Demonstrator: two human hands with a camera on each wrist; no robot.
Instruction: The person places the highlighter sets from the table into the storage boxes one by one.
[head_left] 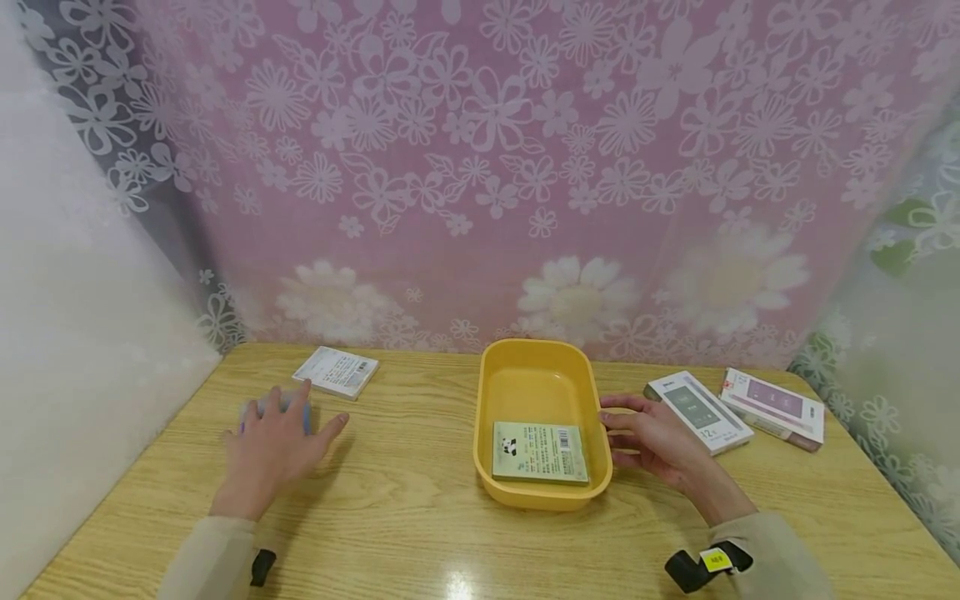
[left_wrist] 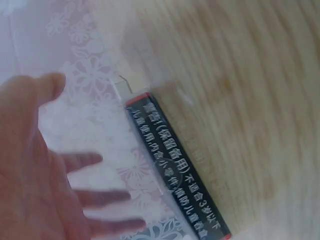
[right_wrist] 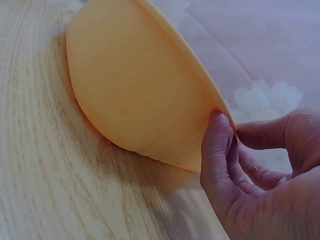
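Observation:
My left hand (head_left: 273, 437) is spread over a small bluish box (head_left: 306, 417) at the left of the table, mostly hidden under the hand. In the left wrist view the fingers are apart from a box whose dark side (left_wrist: 175, 167) carries white print and red ends. With its fingertips at the right rim, my right hand (head_left: 656, 437) holds the yellow plastic tray (head_left: 536, 497). Close up, fingers (right_wrist: 216, 145) press the outer wall under the rim, the thumb at the edge. Inside the tray lies a green panda-printed box (head_left: 540, 452), flat at the near end.
A white printed flat box (head_left: 336, 372) lies behind the left hand. Right of the tray are a white box with a grey-green panel (head_left: 697, 412) and one with a purple panel (head_left: 774, 407). A pink floral curtain (head_left: 480, 167) hangs behind the wooden table (head_left: 405, 517).

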